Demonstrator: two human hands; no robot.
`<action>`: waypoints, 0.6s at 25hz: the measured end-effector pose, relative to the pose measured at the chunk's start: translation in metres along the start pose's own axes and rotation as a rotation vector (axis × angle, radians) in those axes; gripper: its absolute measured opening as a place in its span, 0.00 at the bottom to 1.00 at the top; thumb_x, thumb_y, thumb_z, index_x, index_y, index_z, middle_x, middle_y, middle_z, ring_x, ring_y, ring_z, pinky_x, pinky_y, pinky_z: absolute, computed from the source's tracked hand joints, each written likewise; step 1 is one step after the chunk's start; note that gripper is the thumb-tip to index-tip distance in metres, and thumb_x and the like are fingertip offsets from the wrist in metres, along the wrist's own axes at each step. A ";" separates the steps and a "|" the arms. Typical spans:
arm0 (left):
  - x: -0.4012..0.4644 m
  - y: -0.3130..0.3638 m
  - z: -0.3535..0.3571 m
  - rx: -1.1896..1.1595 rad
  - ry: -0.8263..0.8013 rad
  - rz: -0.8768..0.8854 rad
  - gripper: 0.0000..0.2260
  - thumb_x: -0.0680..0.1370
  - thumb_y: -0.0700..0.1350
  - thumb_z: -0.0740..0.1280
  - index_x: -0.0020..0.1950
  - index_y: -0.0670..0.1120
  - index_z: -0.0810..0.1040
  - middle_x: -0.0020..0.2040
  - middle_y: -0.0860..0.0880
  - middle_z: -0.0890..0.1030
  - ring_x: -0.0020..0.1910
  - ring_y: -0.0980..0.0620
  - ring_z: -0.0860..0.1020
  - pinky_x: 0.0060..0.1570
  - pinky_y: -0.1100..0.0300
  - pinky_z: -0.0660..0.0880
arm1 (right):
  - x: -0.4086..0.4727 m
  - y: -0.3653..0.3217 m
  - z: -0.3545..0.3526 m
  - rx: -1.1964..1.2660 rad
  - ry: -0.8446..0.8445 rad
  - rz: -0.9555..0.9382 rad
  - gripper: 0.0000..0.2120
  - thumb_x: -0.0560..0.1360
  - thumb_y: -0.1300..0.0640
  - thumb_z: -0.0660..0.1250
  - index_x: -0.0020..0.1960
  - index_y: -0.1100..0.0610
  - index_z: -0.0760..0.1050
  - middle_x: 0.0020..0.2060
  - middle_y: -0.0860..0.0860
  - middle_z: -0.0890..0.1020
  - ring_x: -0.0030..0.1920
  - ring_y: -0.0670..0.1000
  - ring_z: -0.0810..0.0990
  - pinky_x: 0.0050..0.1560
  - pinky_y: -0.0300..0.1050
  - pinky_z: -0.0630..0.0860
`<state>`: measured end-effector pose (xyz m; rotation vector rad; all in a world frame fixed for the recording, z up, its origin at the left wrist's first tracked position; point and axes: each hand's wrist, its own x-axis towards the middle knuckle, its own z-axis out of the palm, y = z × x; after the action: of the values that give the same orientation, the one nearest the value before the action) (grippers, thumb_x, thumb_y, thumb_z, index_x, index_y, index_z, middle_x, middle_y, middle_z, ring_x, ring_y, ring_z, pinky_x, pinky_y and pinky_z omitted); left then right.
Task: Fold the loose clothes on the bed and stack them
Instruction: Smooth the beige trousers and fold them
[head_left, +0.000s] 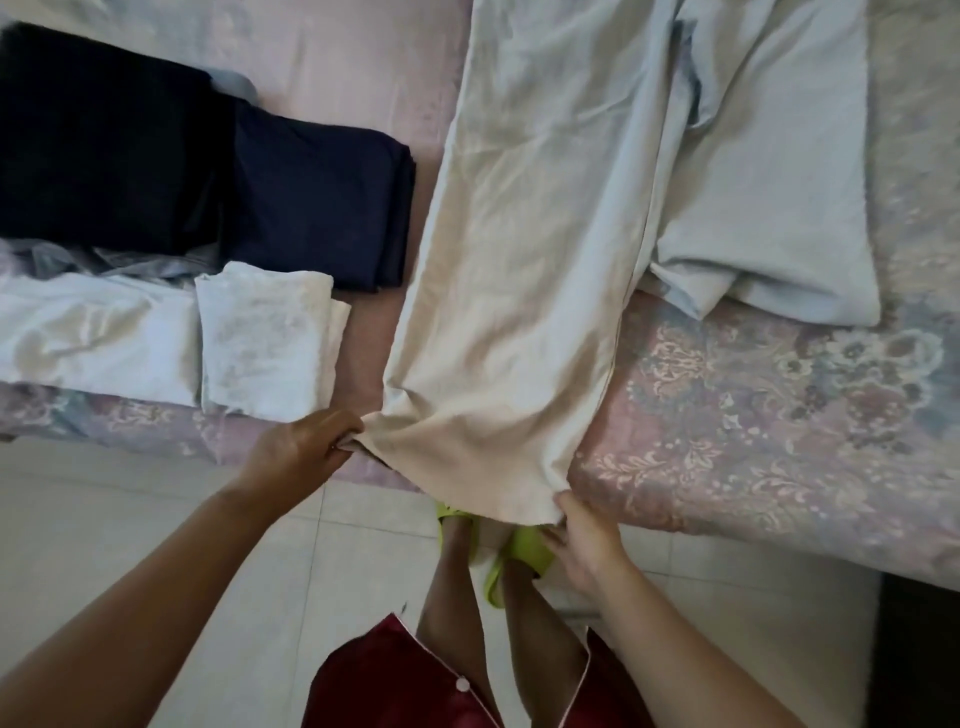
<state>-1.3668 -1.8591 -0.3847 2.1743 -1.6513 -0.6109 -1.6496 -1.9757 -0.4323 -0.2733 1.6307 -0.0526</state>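
- Left hand (306, 447) pinches the near left corner of the pale trousers (524, 291), frame centre.
- Right hand (584, 540) grips the near right corner.
- Folded navy cloth (317, 208), upper left.

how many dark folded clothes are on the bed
2: a black folded piece at the far left, and a navy folded piece beside it on its right. More may lie outside the frame.

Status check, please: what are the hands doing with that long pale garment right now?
Left hand and right hand each pinch a near corner of the pale garment. Garment lies lengthwise on the bed, unfolded. Nothing in the way.
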 end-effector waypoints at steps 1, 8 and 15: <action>-0.003 -0.003 -0.001 0.024 -0.022 -0.043 0.13 0.71 0.36 0.69 0.47 0.51 0.70 0.37 0.42 0.82 0.31 0.44 0.80 0.26 0.50 0.77 | -0.007 -0.004 -0.003 0.046 -0.014 -0.009 0.06 0.78 0.64 0.60 0.52 0.61 0.73 0.46 0.56 0.79 0.42 0.53 0.78 0.41 0.45 0.77; -0.015 0.024 -0.024 0.081 -0.091 -0.044 0.07 0.66 0.33 0.77 0.41 0.39 0.83 0.40 0.42 0.80 0.32 0.43 0.81 0.26 0.51 0.77 | -0.060 -0.038 -0.035 -0.352 0.053 -0.385 0.09 0.77 0.68 0.59 0.52 0.56 0.70 0.40 0.56 0.78 0.26 0.49 0.74 0.26 0.41 0.73; 0.006 0.056 -0.059 -0.125 0.081 -0.194 0.08 0.71 0.30 0.71 0.49 0.38 0.81 0.47 0.43 0.78 0.41 0.43 0.78 0.38 0.50 0.76 | -0.098 -0.092 -0.054 -0.494 -0.132 -0.484 0.14 0.70 0.60 0.74 0.54 0.56 0.78 0.46 0.48 0.81 0.42 0.44 0.80 0.44 0.38 0.77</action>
<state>-1.3799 -1.8788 -0.3068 2.2519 -1.3343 -0.6514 -1.6846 -2.0516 -0.3138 -1.0270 1.3964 0.0020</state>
